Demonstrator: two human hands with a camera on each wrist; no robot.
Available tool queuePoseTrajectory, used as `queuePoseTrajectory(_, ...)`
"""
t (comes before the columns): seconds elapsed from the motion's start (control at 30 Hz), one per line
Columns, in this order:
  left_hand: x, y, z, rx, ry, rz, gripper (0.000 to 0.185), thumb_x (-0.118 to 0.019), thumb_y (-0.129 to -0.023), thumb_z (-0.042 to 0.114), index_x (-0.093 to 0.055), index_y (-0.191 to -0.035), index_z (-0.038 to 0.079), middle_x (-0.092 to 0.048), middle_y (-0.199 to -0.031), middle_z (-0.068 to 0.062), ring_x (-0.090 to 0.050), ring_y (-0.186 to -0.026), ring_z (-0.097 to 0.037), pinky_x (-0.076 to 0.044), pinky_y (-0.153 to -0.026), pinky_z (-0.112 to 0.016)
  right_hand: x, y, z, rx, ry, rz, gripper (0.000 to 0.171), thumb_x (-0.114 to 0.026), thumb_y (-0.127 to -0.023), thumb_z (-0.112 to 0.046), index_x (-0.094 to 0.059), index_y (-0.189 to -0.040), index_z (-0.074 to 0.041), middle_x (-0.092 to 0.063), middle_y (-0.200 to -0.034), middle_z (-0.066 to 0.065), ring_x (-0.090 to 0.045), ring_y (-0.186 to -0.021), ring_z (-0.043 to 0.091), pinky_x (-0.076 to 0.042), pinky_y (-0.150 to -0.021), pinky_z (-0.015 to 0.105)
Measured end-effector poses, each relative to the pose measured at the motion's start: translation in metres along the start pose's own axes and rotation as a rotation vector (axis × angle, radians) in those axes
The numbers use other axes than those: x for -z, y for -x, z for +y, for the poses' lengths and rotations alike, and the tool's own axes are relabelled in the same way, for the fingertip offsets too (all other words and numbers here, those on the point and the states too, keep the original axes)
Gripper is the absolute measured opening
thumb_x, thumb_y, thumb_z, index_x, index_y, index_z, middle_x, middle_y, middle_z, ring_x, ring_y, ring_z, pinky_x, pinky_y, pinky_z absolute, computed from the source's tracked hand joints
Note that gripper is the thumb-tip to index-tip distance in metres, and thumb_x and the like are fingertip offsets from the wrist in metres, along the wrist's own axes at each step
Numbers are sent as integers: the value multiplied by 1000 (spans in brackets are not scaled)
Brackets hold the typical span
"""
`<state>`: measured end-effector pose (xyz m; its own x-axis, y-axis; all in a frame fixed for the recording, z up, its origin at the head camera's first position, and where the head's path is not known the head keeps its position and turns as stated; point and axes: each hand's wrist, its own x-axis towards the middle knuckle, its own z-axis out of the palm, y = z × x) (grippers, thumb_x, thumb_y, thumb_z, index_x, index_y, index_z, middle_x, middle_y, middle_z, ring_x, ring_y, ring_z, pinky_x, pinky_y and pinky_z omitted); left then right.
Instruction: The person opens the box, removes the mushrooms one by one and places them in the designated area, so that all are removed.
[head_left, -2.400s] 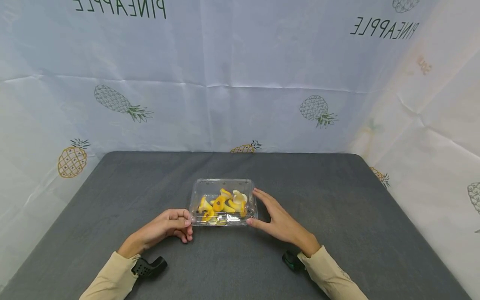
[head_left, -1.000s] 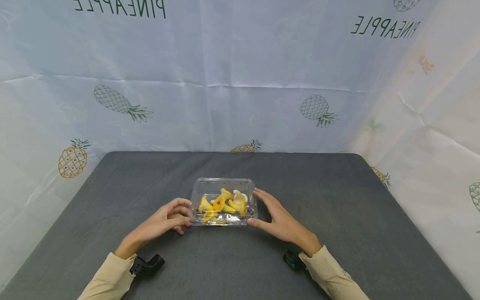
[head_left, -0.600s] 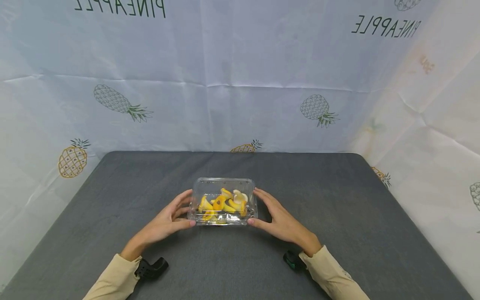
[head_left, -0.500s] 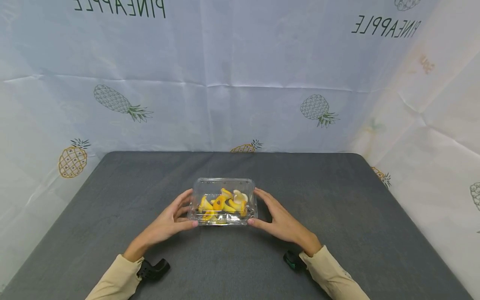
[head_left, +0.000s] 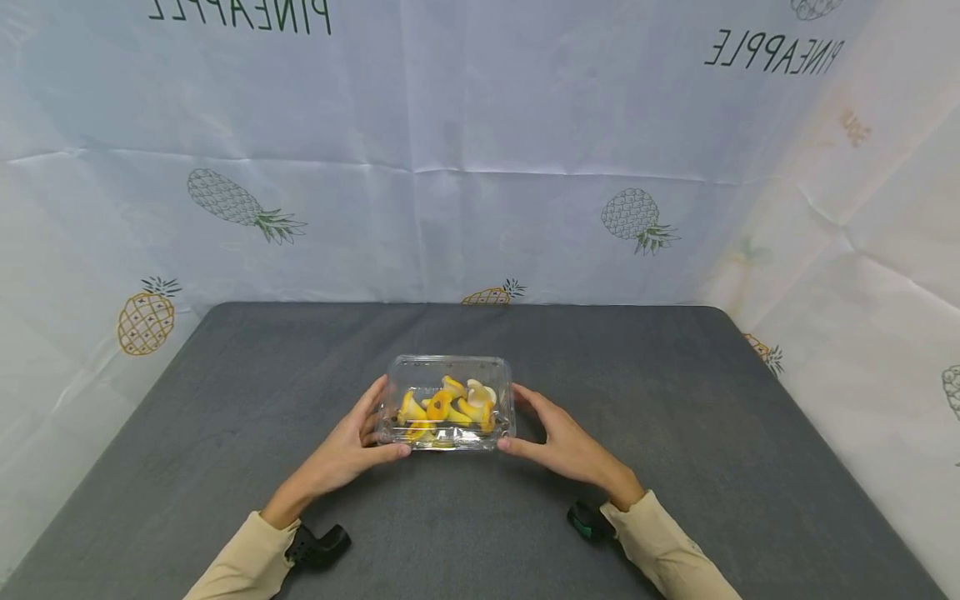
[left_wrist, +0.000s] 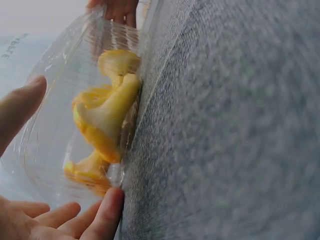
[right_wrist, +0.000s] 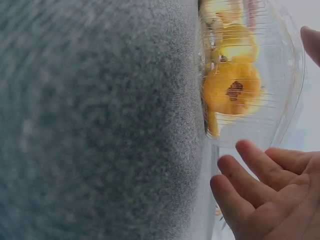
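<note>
Left hand (head_left: 352, 446) has closed in since the earlier frame: fingers now straight along the left wall of the clear plastic box (head_left: 446, 403), thumb against its near corner. Box unmoved at mid-table, yellow mushrooms (head_left: 447, 407) inside. Right hand (head_left: 564, 444) as before, fingers extended flat against the right wall, thumb at the near edge. Dark grey table cover (head_left: 675, 400); pineapple-print sheet (head_left: 450, 150) behind.
</note>
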<state>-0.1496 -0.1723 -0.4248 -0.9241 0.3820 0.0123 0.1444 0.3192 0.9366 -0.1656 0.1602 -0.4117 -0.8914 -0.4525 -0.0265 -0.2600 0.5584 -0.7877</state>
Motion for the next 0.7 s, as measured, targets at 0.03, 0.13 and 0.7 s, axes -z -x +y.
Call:
queuePoseTrajectory(0.03, -1, 0, 0, 1, -10, 5, 105, -74, -91, 22, 3, -160, 9, -5, -165, -24, -24, -147, -48, -41, -108, -62, 1, 0, 0, 3, -19, -9, 87, -71, -90, -44, -26, -157, -12, -41, -156, 12, -41, -143, 34, -35, -115, 58)
queuePoseTrajectory(0.13, -3, 0, 0, 6, -19, 19, 104, -74, -91, 22, 3, -160, 10, -4, -166, -22, -22, -148, -48, -40, -108, -62, 3, -1, 2, 15, -78, -40, 84, -71, -92, -39, -26, -157, -11, -44, -153, 15, -44, -140, 36, -36, -114, 58)
queuePoseTrajectory(0.7, -9, -2, -1, 23, -40, 47, 102, -72, -92, 26, 3, -160, 12, -5, -166, -21, -25, -148, -46, -37, -110, -64, 8, -3, 11, 11, -262, -169, 54, -65, -97, -24, -44, -140, 3, -55, -131, 20, -60, -112, 25, -54, -93, 35)
